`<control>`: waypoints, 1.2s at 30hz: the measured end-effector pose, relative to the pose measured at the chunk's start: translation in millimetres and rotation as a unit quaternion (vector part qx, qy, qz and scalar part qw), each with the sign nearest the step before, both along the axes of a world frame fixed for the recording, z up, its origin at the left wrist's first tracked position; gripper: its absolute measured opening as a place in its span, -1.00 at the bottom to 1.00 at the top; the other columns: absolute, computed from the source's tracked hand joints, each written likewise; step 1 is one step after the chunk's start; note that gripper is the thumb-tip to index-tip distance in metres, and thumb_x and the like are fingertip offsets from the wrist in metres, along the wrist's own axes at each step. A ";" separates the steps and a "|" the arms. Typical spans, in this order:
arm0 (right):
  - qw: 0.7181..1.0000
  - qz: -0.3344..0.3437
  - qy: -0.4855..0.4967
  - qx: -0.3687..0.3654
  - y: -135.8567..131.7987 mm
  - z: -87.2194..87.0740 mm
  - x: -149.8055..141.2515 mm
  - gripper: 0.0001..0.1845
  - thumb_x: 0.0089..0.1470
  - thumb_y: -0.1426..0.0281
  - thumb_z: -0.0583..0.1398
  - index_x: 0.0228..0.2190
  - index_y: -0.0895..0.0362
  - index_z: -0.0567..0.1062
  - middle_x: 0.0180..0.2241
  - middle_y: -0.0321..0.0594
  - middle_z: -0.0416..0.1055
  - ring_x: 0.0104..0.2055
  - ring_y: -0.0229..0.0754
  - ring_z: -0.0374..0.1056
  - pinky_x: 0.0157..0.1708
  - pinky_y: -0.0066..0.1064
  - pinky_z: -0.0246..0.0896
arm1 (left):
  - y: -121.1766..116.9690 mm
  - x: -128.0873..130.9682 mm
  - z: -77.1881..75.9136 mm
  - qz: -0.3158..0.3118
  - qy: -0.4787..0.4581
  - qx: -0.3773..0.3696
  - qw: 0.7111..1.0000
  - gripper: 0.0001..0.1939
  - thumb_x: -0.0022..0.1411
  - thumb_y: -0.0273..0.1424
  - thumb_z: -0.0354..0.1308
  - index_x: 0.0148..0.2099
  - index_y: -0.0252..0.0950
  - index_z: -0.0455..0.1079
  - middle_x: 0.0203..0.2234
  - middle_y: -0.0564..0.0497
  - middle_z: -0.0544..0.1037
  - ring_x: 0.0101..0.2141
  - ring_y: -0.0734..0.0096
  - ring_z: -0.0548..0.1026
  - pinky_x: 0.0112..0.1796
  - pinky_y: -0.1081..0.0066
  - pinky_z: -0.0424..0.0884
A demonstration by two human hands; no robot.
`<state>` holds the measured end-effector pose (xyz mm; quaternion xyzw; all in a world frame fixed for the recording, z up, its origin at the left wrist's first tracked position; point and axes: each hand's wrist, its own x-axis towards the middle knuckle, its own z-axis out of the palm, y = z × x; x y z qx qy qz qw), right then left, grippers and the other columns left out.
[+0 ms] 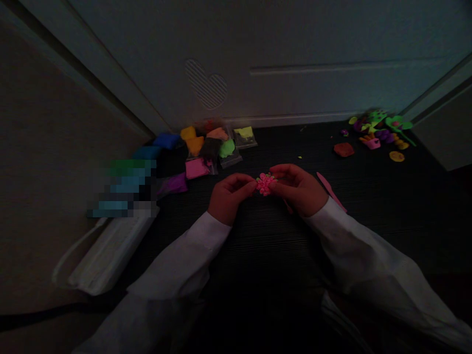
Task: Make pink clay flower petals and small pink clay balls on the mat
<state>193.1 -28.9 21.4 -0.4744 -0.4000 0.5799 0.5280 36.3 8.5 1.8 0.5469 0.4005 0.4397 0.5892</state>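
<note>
While left grip (230,197) and right grip (298,191) pinch one flower (264,185), one tool (329,189) lies nearby.

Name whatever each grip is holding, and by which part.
Both hold the pink cluster: the left grip at its left edge, the right grip at its right edge.

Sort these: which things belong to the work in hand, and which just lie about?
In the work:
pink flower-shaped cluster, in left fingers and right fingers
probably claylike coloured lumps in clear bags
perhaps pink knife-shaped tool, not held

Apparently lying about:
white oblong plastic-looking case
green claylike flower
</note>
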 end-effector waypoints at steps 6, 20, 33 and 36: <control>0.999 0.008 0.033 -0.011 -1.0 2.0 -0.8 -0.62 -0.31 0.42 0.27 -0.33 0.10 0.35 -0.38 -0.33 0.34 -0.42 -0.37 0.31 -0.34 -0.42 0.26 | -0.8 -1.1 5.5 -0.032 -0.036 -0.017 0.999 -0.75 -0.07 -0.37 0.13 -0.26 -0.26 0.29 -0.46 0.05 0.43 -0.48 0.53 0.39 -0.44 0.46 0.35; 0.994 -0.003 0.095 -0.060 -4.3 12.6 -4.3 -0.81 -0.19 0.39 0.21 -0.40 0.08 0.39 -0.40 -0.32 0.34 -0.37 -0.34 0.30 -0.33 -0.37 0.31 | -9.9 -2.2 9.9 -0.091 -0.047 -0.009 0.995 -0.56 -0.07 -0.47 0.16 -0.08 -0.18 0.20 -0.27 -0.02 0.40 -0.28 0.40 0.42 -0.28 0.42 0.39; 0.996 0.019 0.061 -0.064 -6.2 12.9 -2.5 -0.84 -0.15 0.40 0.18 -0.39 0.06 0.41 -0.41 -0.31 0.35 -0.37 -0.31 0.30 -0.35 -0.37 0.31 | -9.2 -4.1 11.4 -0.105 -0.046 -0.010 0.993 -0.57 -0.05 -0.48 0.14 -0.08 -0.18 0.20 -0.24 -0.02 0.41 -0.25 0.36 0.41 -0.25 0.38 0.38; 0.997 0.019 0.053 -0.059 -6.3 12.3 -2.2 -0.82 -0.16 0.40 0.19 -0.38 0.04 0.42 -0.40 -0.32 0.36 -0.38 -0.32 0.30 -0.36 -0.40 0.30 | -9.8 -3.7 11.7 -0.103 -0.039 -0.002 0.994 -0.58 -0.06 -0.48 0.14 -0.09 -0.17 0.21 -0.23 -0.02 0.41 -0.23 0.36 0.41 -0.25 0.37 0.38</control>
